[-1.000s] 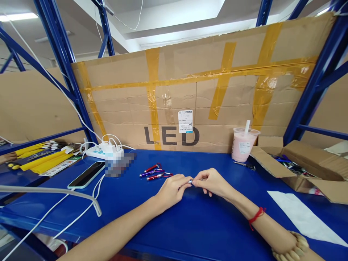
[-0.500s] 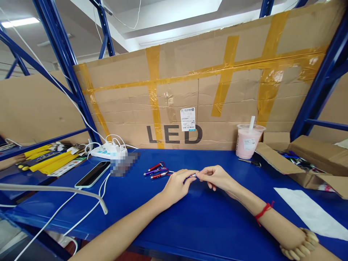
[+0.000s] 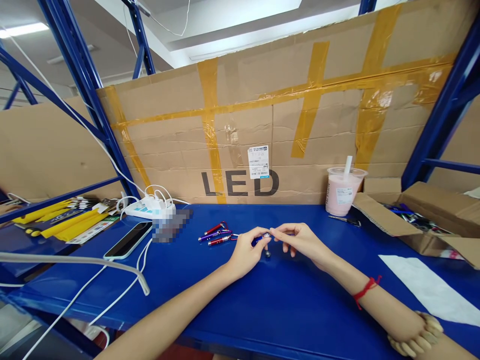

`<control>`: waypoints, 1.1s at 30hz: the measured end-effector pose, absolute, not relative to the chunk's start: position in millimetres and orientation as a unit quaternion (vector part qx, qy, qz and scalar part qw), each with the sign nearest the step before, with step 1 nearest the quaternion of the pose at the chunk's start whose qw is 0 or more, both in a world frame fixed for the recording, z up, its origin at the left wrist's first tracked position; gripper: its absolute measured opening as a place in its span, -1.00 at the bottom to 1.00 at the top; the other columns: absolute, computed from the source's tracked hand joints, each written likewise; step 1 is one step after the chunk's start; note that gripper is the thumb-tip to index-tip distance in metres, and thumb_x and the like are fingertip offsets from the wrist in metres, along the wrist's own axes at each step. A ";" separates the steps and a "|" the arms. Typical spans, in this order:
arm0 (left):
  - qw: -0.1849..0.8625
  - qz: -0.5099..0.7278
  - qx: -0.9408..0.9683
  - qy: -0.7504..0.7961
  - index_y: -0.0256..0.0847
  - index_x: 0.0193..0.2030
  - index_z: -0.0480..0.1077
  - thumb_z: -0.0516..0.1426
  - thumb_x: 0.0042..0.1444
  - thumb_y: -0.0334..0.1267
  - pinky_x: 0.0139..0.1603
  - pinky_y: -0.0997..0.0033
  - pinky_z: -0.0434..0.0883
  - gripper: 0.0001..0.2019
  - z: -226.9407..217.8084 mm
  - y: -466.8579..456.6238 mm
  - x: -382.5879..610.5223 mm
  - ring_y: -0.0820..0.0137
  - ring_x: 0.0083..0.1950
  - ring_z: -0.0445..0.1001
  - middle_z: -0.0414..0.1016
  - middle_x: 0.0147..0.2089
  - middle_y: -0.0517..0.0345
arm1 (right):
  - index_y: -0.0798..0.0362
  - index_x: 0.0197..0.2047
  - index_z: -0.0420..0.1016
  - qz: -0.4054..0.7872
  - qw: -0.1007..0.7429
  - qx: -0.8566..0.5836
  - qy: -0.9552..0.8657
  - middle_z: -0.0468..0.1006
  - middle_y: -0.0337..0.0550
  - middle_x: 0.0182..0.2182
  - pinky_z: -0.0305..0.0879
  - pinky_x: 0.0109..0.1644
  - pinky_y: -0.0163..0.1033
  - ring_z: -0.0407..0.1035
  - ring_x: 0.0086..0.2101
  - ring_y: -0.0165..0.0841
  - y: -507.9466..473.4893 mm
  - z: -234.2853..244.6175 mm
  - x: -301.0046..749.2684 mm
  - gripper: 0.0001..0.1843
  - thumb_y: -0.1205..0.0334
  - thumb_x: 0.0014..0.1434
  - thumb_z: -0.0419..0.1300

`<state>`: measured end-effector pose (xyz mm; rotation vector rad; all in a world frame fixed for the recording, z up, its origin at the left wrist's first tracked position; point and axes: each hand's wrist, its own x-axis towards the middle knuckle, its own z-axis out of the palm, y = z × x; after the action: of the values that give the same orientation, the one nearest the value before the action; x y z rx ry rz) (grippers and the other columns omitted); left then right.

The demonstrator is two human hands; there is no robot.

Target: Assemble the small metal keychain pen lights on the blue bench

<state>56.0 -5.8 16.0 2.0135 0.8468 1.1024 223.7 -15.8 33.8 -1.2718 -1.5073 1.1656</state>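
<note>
My left hand (image 3: 248,252) rests on the blue bench (image 3: 232,310), fingers pinched round a small blue keychain torch (image 3: 259,239). My right hand (image 3: 300,239) meets it from the right, thumb and forefinger pinched at the torch's tip. A tiny silvery part (image 3: 267,254) lies on the bench just below the hands. Three more small torches (image 3: 216,235), red and purple with key rings, lie just left of my left hand.
A pink drink cup with a straw (image 3: 341,190) stands at the back right beside an open cardboard box of parts (image 3: 420,220). A phone (image 3: 128,240), power strip (image 3: 150,207) and white cables lie at left. White paper (image 3: 423,287) lies at right. A taped cardboard wall (image 3: 285,120) closes the back.
The hands have shifted slightly up and apart. A small silvery part now lies on the bench beneath them. The blue torch body shows more in my left hand.
</note>
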 end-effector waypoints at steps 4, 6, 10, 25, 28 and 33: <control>0.335 0.427 0.765 0.347 -0.31 -0.16 0.36 -0.03 0.20 -0.21 -0.28 0.51 0.27 -0.76 12.5 -1.3 55.8 0.49 -0.39 0.34 0.35 -0.45 0.18 | 0.22 -0.27 0.50 0.411 0.367 -0.538 -0.637 0.47 -0.10 -0.47 0.22 -0.63 -0.40 0.30 -0.59 -0.47 -13.5 28.5 224.0 -0.46 -0.11 -0.13 0.27; 0.327 0.438 0.757 0.358 -0.29 -0.13 0.34 -0.05 0.22 -0.20 -0.26 0.50 0.26 -0.75 12.2 0.8 55.3 0.49 -0.40 0.33 0.33 -0.48 0.21 | 0.19 -0.25 0.51 0.362 0.339 -0.551 -0.671 0.48 -0.12 -0.48 0.24 -0.59 -0.38 0.32 -0.57 -0.45 -12.6 24.5 225.6 -0.52 -0.08 -0.07 0.24; 0.319 0.459 0.744 0.366 -0.27 -0.11 0.31 -0.05 0.23 -0.19 -0.25 0.49 0.24 -0.76 12.3 2.3 54.2 0.49 -0.40 0.33 0.32 -0.49 0.23 | -0.01 -0.22 0.54 0.245 0.276 -0.527 -0.765 0.51 -0.24 -0.29 0.24 -0.40 -0.36 0.36 -0.45 -0.48 -15.8 19.4 225.2 -0.63 -0.05 -0.04 0.23; 0.312 0.439 0.765 0.353 -0.23 -0.12 0.30 -0.08 0.24 -0.20 -0.28 0.53 0.25 -0.78 8.8 4.3 50.9 0.51 -0.41 0.33 0.31 -0.49 0.26 | -0.13 -0.24 0.52 0.055 0.163 -0.539 -0.824 0.47 -0.35 -0.23 0.09 -0.40 -0.34 0.35 -0.38 -0.48 -27.0 14.8 209.4 -0.77 0.05 0.14 0.08; 0.312 0.445 0.759 0.360 -0.23 -0.12 0.30 -0.07 0.23 -0.19 -0.30 0.53 0.24 -0.78 8.1 4.5 51.4 0.51 -0.42 0.33 0.31 -0.50 0.27 | -0.13 -0.23 0.52 0.061 0.168 -0.543 -0.820 0.47 -0.35 -0.24 0.10 -0.40 -0.36 0.34 -0.37 -0.49 -27.3 15.8 209.2 -0.79 0.07 0.13 0.09; 0.293 0.452 0.755 0.374 -0.24 -0.14 0.31 -0.06 0.23 -0.20 -0.30 0.52 0.22 -0.78 8.4 5.1 50.3 0.52 -0.44 0.31 0.31 -0.51 0.27 | -0.16 -0.21 0.52 0.070 0.164 -0.551 -0.815 0.47 -0.39 -0.24 0.08 -0.43 -0.38 0.33 -0.41 -0.54 -26.6 20.5 212.4 -0.80 0.17 0.11 0.11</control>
<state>50.3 5.1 8.4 2.0102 0.9958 1.2043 212.4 -26.6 20.5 -1.5699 -2.3247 0.1995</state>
